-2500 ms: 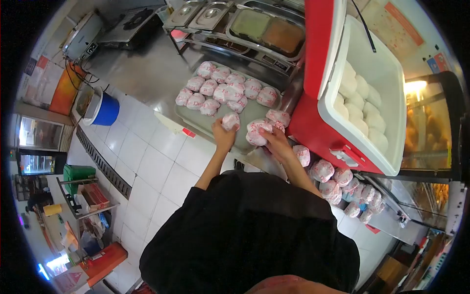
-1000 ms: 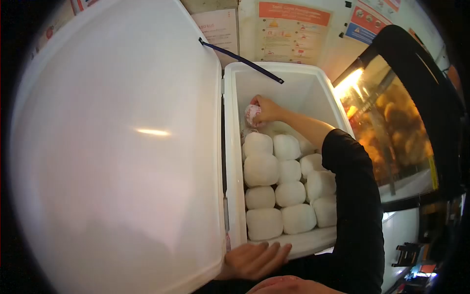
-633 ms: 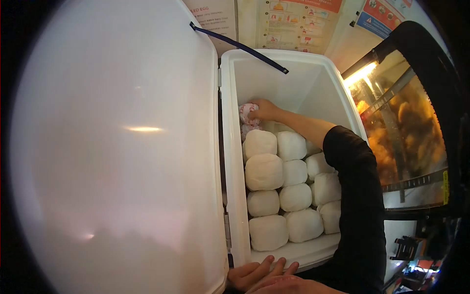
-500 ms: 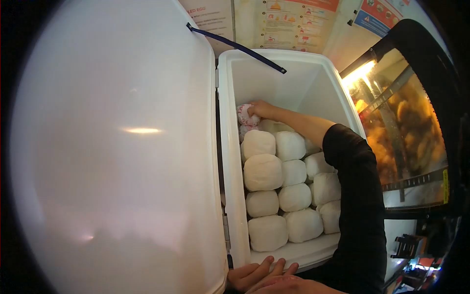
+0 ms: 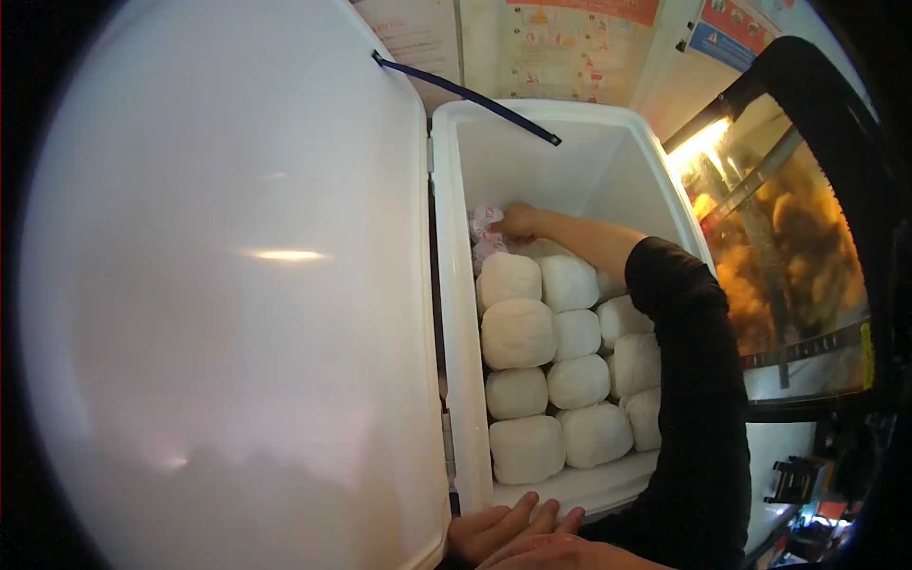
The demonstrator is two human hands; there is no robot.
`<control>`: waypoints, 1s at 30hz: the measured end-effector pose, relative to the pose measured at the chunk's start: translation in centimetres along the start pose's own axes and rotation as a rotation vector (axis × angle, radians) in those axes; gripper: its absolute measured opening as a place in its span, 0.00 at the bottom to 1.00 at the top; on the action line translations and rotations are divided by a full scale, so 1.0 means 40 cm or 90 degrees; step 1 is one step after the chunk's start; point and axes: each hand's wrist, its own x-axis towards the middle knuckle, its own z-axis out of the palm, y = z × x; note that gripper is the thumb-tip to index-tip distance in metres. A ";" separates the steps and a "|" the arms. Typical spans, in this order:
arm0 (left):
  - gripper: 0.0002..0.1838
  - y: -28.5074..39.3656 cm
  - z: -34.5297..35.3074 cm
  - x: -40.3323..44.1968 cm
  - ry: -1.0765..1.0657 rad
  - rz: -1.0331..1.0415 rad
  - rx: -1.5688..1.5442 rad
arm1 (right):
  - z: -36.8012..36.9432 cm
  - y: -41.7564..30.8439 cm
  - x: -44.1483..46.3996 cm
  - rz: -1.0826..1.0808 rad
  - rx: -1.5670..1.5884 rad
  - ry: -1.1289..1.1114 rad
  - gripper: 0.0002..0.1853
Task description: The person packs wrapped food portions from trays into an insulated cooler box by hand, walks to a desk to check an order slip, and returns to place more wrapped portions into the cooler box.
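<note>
My right hand (image 5: 521, 223) reaches into the far left corner of a white-lined cooler (image 5: 458, 380). Its fingers are at a wrapped bundle with red print (image 5: 486, 218); whether they grip it is hard to see. Another printed bundle lies just below that one. Several plain white wrapped bundles (image 5: 519, 332) sit in rows nearer to me. At the near rim rests my left hand (image 5: 513, 532), its fingers spread and holding nothing.
The raised white lid (image 5: 237, 285) fills the left side, with a dark strap (image 5: 465, 93) running to the cooler's wall. On the right stands a lit glass display case (image 5: 779, 237) with golden-brown food. Posters (image 5: 575, 47) hang behind.
The view has turned from the tray and counter to the open cooler. My right hand has carried a printed bundle to the far left corner and drawn slightly right of it. My left hand now rests at the rim.
</note>
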 end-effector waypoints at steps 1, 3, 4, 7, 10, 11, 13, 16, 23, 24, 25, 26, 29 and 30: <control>0.20 -0.022 0.017 0.001 0.411 0.114 0.213 | -0.006 -0.017 0.007 0.036 -0.100 -0.031 0.31; 0.15 -0.028 0.018 0.026 0.507 0.116 0.188 | -0.015 -0.063 -0.004 0.061 -0.208 -0.071 0.33; 0.10 -0.030 0.004 0.038 0.596 0.123 0.150 | -0.029 -0.084 -0.035 0.095 -0.184 -0.011 0.33; 0.09 -0.039 -0.006 0.030 0.641 0.204 0.211 | -0.111 -0.169 -0.142 0.022 -0.263 0.043 0.28; 0.11 -0.073 0.019 -0.003 0.666 0.386 0.341 | -0.171 -0.277 -0.287 -0.177 -0.557 0.115 0.24; 0.11 -0.068 0.055 -0.007 0.767 0.415 0.311 | -0.215 -0.274 -0.301 -0.251 -0.652 0.187 0.22; 0.10 -0.070 0.143 -0.044 0.818 0.444 0.323 | -0.186 -0.389 -0.534 -0.277 -0.878 0.347 0.17; 0.15 -0.143 0.207 -0.181 0.610 -0.091 0.058 | -0.134 -0.425 -0.872 -0.376 -0.776 0.461 0.13; 0.35 -0.471 0.447 -0.372 0.546 -0.777 0.025 | 0.137 -0.296 -1.353 -0.638 -0.509 0.079 0.15; 0.35 -0.474 0.433 -0.373 0.549 -0.777 0.026 | 0.175 -0.297 -1.365 -0.570 -0.536 -0.053 0.17; 0.35 -0.469 0.418 -0.369 0.554 -0.750 -0.036 | 0.232 -0.299 -1.351 -0.608 -0.527 -0.108 0.15; 0.36 -0.460 0.414 -0.367 0.556 -0.723 -0.098 | 0.291 -0.292 -1.314 -0.640 -0.460 -0.166 0.14; 0.34 -0.398 0.431 -0.357 0.758 -0.606 -0.095 | 0.526 -0.203 -1.107 -0.585 -0.115 -0.191 0.18; 0.34 -0.357 0.416 -0.347 0.763 -0.604 -0.092 | 0.611 -0.190 -1.034 -0.508 -0.044 -0.139 0.26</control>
